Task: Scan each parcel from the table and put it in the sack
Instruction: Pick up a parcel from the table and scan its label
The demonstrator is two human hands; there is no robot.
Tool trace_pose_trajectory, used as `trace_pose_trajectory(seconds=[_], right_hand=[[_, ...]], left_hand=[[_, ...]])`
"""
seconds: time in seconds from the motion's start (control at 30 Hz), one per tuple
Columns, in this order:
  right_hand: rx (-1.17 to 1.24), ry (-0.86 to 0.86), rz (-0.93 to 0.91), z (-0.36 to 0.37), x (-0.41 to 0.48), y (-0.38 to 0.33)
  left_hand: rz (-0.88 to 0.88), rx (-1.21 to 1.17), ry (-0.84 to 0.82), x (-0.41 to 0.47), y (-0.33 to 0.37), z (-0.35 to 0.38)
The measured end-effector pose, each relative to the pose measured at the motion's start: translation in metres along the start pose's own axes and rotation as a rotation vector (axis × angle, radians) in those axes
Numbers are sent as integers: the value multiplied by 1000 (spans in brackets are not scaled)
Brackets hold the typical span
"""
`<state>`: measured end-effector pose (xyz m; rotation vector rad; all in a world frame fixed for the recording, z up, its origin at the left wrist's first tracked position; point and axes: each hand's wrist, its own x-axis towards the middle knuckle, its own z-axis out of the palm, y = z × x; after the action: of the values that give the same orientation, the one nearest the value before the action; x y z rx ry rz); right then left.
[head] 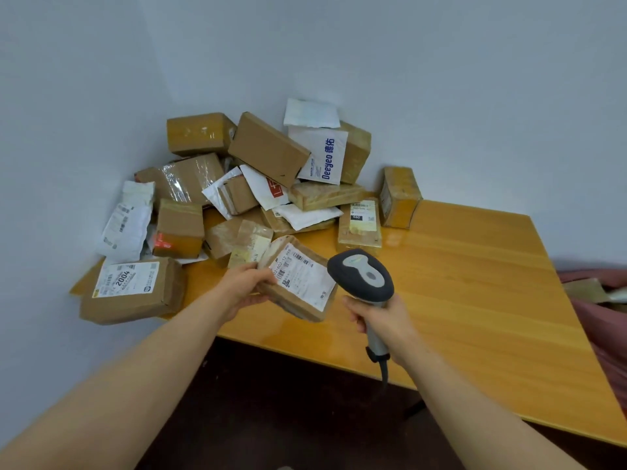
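Brown cardboard parcel (298,279), barcode label up, is pinched at its left edge by the left hand (242,288) above the wooden table (475,283). The right hand (383,320) grips a grey barcode scanner (361,274) beside it. Behind, a mailer (324,157) reads "Deeyeo"; a box (132,290) label, "2004".

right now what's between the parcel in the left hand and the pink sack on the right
In the head view: the scanner, gripped by the right hand, sits beside the parcel, then bare table runs to the sack.
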<state>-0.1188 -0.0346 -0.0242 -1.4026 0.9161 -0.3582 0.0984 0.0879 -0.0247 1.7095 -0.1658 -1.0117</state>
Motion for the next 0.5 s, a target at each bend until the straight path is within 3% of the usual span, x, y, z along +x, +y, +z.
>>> trace_pose_trajectory(seconds=[0.1, 0.23, 0.37, 0.5], right_hand=[[14, 80, 1, -10, -1, -4], [227, 178, 14, -22, -4, -7], [384, 182, 14, -26, -5, -10], [364, 221, 11, -29, -3, -15]], left_hand=[[58, 3, 4, -2, 16, 3], [89, -61, -69, -8, 26, 11], [88, -45, -211, -14, 27, 26], [82, -12, -385, -19, 27, 35]])
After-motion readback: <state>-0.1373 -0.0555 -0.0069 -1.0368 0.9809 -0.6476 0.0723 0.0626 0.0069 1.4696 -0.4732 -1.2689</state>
